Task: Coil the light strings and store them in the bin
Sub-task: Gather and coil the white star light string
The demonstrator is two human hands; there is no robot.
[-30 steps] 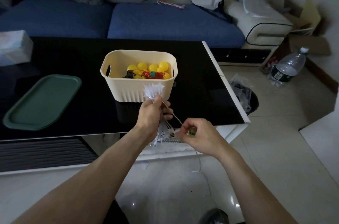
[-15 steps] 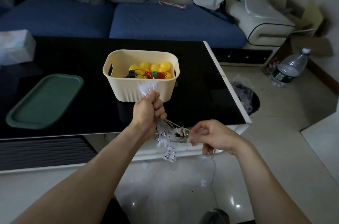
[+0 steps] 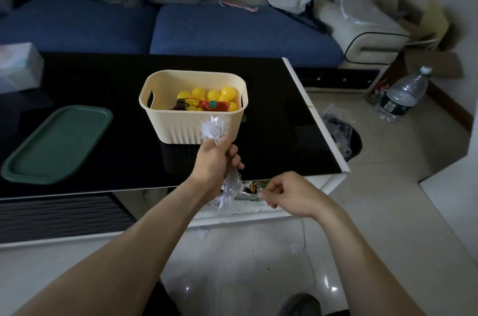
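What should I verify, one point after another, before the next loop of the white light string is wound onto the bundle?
1. Left hand grips the white light string bundle firmly: ok.
2. Right hand pinches the loose strand: ok.
3. The tail on the floor is free of knots: cannot tell.
4. Cream bin stands upright on the black table, open top: ok.
5. Room in the bin beside the yellow ball lights: ok, left part looks free.
6. Whole string coiled: not ok, strand trails down.
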